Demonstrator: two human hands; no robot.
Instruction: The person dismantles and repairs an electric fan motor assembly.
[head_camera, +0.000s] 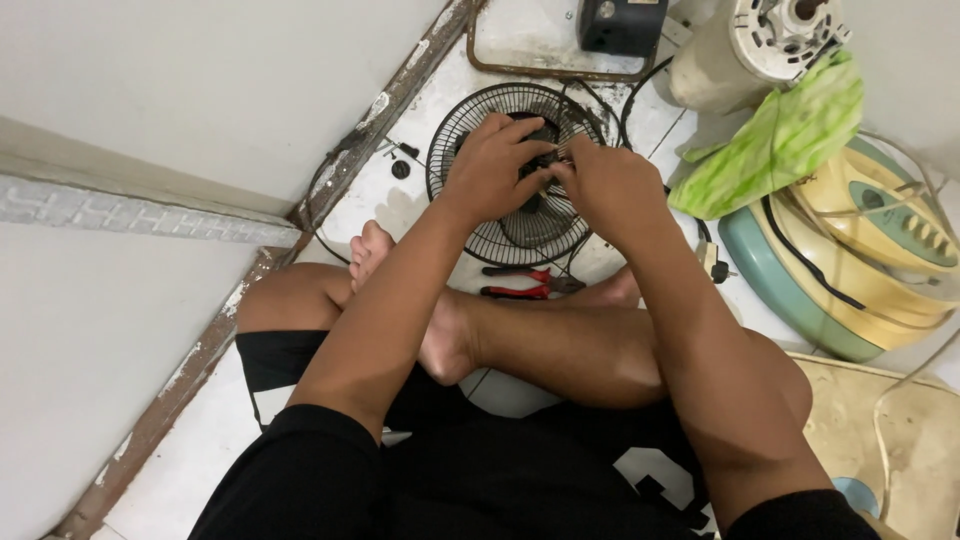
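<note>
Head view: both hands meet over the hub of a round black wire fan grille (480, 225) lying flat on the floor; the left hand (493, 165) curls closed on its centre, the right hand (605, 180) pinches there too. Just below the hands lie red-handled pliers (522, 284); right of the right hand sits a crumpled green plastic bag (780, 145).

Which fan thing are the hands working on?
The black round wire fan guard lying flat on the floor; the left hand and right hand meet over its centre. The cream-and-green fan parts lie untouched at the right.

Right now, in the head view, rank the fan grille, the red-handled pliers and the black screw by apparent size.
1. Black wire fan grille, largest by far.
2. Red-handled pliers.
3. Black screw, smallest.
All lie on the floor at similar distance, so the order is sound.
</note>
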